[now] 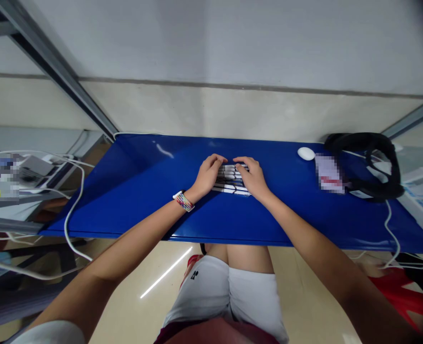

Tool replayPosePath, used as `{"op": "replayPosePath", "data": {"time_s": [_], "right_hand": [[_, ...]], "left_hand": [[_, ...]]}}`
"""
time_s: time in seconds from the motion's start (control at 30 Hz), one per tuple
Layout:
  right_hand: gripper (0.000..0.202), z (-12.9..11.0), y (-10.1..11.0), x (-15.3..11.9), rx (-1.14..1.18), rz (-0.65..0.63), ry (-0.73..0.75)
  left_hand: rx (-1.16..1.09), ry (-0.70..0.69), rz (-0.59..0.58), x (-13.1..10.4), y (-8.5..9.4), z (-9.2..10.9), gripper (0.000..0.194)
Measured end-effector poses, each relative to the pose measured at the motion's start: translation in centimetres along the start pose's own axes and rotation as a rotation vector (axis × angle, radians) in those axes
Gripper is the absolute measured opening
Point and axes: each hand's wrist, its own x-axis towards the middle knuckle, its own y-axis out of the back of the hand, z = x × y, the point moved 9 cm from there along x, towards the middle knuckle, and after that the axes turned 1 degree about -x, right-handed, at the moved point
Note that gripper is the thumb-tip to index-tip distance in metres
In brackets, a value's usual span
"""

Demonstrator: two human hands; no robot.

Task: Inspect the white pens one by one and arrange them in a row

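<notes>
On the blue tabletop (211, 215), a row of slim white sticks (230, 187) with dark marks lies side by side, their lengths running left to right. What kind of sticks they are I cannot make out. My left hand (207, 174) is curled round their left ends, with a colourful woven band on its wrist. Round the right ends, my right hand (253, 177) is curled, its thumb over the top. The row sits gripped between both hands, and the fingers cover its ends.
To the right are a white oval mouse (306, 153), a blurred-out pale item (329, 174) and a black headband-like strap (394, 167) with a cable. White cables (68, 220) hang at the left edge. A wall (211, 110) stands behind, with grey metal posts (71, 91) beside it.
</notes>
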Motion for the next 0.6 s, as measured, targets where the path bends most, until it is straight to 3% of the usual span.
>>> {"op": "replayPosePath", "data": {"time_s": [0.6], "right_hand": [[0.024,-0.43,-0.14,-0.25,-0.12,0.005,0.051]], "left_hand": [[-0.01,-0.001,-0.014,-0.18,-0.16,0.27,0.032]]}}
